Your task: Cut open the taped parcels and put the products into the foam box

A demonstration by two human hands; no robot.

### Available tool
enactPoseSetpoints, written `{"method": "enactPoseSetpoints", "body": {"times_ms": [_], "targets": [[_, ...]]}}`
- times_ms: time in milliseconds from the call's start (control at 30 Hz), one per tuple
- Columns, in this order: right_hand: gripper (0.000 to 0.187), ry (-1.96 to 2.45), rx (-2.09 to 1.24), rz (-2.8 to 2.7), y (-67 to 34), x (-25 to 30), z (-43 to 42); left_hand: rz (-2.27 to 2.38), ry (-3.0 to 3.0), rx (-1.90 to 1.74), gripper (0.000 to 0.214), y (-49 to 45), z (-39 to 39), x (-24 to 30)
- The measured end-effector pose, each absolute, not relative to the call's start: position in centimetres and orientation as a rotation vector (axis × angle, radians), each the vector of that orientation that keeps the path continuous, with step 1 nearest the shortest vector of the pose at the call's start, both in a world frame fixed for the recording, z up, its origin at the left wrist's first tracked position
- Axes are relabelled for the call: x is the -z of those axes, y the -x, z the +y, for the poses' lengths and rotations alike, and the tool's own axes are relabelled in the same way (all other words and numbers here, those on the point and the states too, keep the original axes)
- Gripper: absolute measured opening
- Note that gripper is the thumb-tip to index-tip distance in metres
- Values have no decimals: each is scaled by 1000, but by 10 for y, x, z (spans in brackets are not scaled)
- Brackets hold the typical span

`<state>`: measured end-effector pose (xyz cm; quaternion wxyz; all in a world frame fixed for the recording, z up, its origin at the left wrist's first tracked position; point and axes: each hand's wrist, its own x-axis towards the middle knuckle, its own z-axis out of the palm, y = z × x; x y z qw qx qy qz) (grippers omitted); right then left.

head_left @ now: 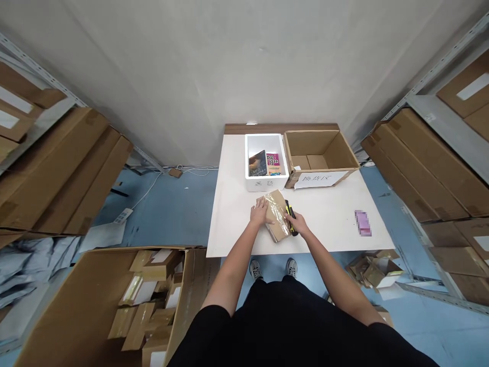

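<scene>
A small brown cardboard parcel (275,216) wrapped in clear tape lies on the white table (328,214) near its front edge. My left hand (260,211) rests flat on the parcel's left side, fingers spread. My right hand (298,223) grips a black and yellow utility knife (289,213) against the parcel's right edge.
Behind the parcel stand a white foam box (266,178) holding books and an open cardboard box (321,155) with a paper label. A blurred purple item (362,223) lies at the table's right. A big carton of small parcels (114,306) stands on the floor left; shelves of cartons line both sides.
</scene>
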<state>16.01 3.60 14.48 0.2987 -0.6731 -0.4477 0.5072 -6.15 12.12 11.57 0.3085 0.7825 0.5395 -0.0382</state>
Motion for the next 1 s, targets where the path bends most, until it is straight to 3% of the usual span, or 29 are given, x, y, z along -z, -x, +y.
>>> {"method": "enactPoseSetpoints", "body": {"times_ms": [100, 367, 1000], "targets": [[36, 1867, -1081, -1512, -158, -148, 64, 1522, -2006, 73, 134, 47, 103, -110], [57, 1883, -908, -2104, -131, -154, 115, 1646, -1942, 179, 133, 33, 89, -124], [53, 1912, -787, -2164, -136, -154, 100, 1621, -1942, 151, 133, 33, 88, -124]]}}
